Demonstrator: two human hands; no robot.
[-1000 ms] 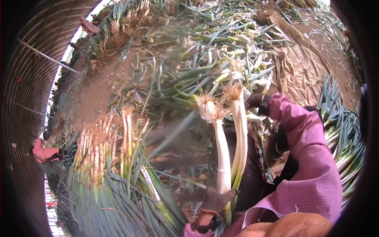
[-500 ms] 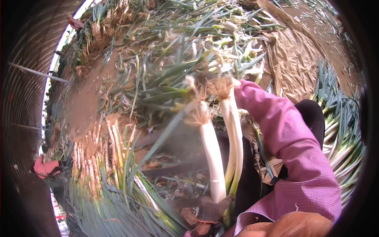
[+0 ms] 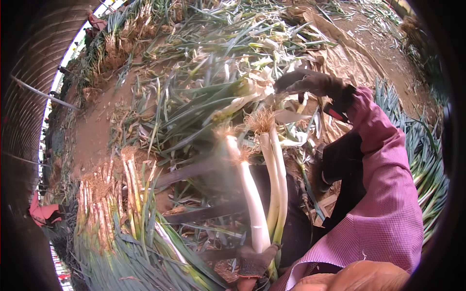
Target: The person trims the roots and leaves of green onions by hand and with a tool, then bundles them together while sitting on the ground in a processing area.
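Observation:
My left hand (image 3: pixel 258 262), in a dark glove, is closed round the lower part of several peeled leeks (image 3: pixel 252 208), held upright with white shanks and pale roots at the top. My right hand (image 3: pixel 303 82), also gloved, is raised above and right of the root ends, fingers curled near pale, torn leaf scraps (image 3: pixel 257 87); whether they grip any is hard to make out. A pink checked sleeve covers my right arm.
Untrimmed leeks (image 3: pixel 104 218) lie at lower left, more leeks (image 3: pixel 427 179) at right. Trimmings spread over the soil beside a brown sheet (image 3: pixel 349 60). People in pink (image 3: pixel 41 211) work at far left and upper left (image 3: pixel 95 20), under a curved tunnel wall (image 3: pixel 26 111).
My right hand, earlier behind the root ends, has lifted up and away from them. The leeks in my left hand have shifted left and a little downward in the picture.

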